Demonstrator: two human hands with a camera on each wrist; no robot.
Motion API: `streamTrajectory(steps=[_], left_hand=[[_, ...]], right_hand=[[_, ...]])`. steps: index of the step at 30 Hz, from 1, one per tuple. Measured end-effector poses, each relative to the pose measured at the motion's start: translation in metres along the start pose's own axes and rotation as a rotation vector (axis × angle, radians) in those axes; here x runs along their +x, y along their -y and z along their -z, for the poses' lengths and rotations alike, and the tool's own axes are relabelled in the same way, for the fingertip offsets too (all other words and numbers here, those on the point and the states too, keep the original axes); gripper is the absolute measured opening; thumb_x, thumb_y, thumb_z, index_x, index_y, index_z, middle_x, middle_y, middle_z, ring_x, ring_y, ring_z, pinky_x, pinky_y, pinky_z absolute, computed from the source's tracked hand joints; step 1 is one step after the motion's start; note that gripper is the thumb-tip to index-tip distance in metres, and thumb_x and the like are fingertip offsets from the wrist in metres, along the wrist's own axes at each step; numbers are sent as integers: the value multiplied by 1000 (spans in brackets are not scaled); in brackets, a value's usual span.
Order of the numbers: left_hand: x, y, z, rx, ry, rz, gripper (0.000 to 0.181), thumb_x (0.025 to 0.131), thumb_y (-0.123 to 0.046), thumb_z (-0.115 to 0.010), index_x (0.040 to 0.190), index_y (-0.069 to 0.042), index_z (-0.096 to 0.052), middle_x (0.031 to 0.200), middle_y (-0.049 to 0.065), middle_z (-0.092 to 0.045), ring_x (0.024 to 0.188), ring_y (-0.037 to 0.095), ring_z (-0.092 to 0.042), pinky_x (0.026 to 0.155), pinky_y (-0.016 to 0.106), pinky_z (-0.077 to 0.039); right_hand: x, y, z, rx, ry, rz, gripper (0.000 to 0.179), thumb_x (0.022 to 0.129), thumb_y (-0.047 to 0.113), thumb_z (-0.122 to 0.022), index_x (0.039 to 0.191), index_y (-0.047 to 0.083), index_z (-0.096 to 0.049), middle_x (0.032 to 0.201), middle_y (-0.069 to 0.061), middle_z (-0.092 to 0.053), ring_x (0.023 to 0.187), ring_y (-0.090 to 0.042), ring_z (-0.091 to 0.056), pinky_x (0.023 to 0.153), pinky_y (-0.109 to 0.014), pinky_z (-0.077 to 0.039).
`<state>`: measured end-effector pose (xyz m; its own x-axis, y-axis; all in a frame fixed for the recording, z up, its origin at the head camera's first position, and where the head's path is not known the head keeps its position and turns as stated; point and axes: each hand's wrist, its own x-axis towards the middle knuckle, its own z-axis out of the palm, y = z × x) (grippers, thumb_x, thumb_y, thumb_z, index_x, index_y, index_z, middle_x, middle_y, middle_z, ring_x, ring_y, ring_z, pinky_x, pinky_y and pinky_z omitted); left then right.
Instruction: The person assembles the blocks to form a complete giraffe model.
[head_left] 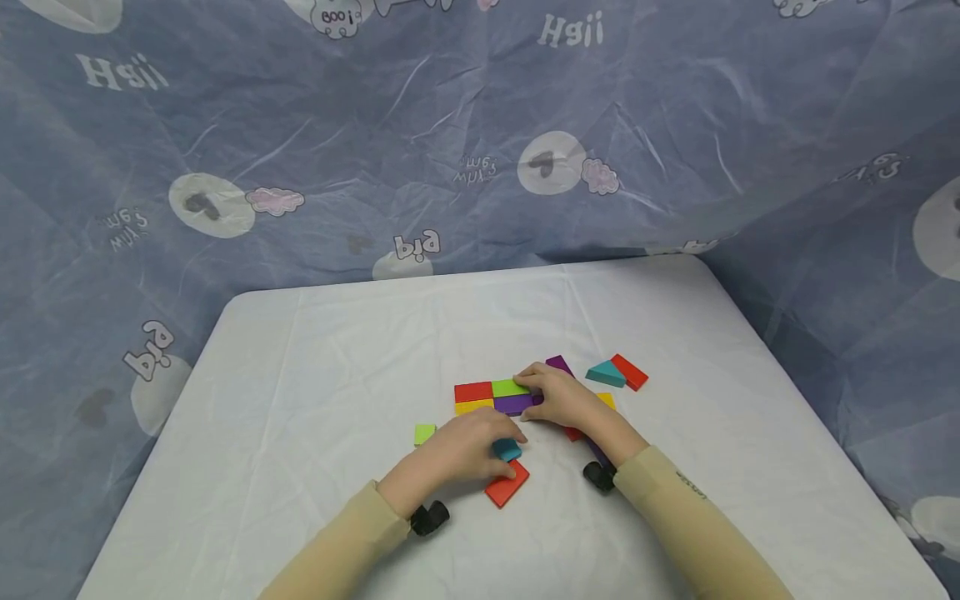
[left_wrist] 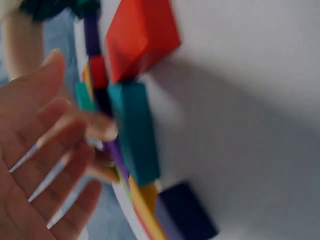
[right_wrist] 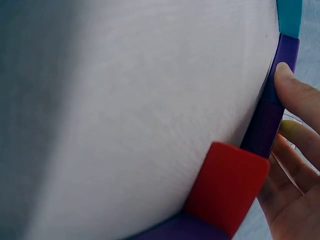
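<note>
In the head view, a red block (head_left: 472,391) and a green block (head_left: 510,387) lie behind a yellow block (head_left: 474,407) and a purple block (head_left: 514,405), forming two flush rows. My right hand (head_left: 562,397) spans the right end of these rows. Its thumb presses the near side of the purple pieces, the fingers at the far side, pinching there; a dark purple block (right_wrist: 264,127) shows under this grip. Spread fingers of my left hand (head_left: 465,444) hover over a teal block (head_left: 507,450), holding nothing. Its thumb is near a red block (head_left: 507,487) lying at an angle.
A light green block (head_left: 425,433) lies left of my left hand. Beyond the right hand are a purple block (head_left: 559,364), a teal triangle (head_left: 606,374) touching a red block (head_left: 630,372), and a yellow block (head_left: 607,400). My right forearm partly covers another purple block (head_left: 599,454).
</note>
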<state>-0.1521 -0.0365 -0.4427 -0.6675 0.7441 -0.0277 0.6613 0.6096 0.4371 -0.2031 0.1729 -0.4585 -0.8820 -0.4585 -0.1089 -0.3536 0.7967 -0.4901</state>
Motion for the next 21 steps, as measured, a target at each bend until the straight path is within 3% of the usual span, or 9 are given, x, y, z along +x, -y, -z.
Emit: streamTrajectory(steps=[5, 12, 17, 21], left_hand=[[-1, -3, -13, 147, 17, -35, 35, 90, -25, -73, 123, -15, -69, 126, -2, -68, 125, 16, -56, 107, 27, -45], [-3, 3, -21, 214, -15, -54, 30, 91, -13, -70, 121, -15, -71, 119, -2, -70, 118, 16, -58, 102, 25, -49], [-7, 2, -20, 242, -31, -16, 30, 86, -20, -77, 116, -16, -74, 107, -4, -72, 103, 12, -63, 91, 21, -52], [-13, 3, -18, 201, -49, 39, 31, 83, -23, -81, 111, -13, -75, 99, -3, -69, 95, 12, -63, 87, 22, -55]], right_hand=[[0, 1, 0, -3, 6, -3, 58, 83, 21, -80, 135, 5, -60, 130, -9, -61, 118, -26, -59, 103, -44, -50], [0, 2, 0, -6, 4, -7, 59, 82, 22, -81, 135, 4, -60, 130, -9, -61, 117, -25, -59, 102, -44, -50], [0, 1, 0, -1, 6, -21, 59, 82, 22, -81, 135, 5, -60, 130, -9, -61, 117, -25, -59, 103, -43, -50], [1, 1, 1, 2, 5, -25, 59, 82, 23, -81, 135, 6, -61, 130, -9, -60, 117, -25, -58, 103, -43, -50]])
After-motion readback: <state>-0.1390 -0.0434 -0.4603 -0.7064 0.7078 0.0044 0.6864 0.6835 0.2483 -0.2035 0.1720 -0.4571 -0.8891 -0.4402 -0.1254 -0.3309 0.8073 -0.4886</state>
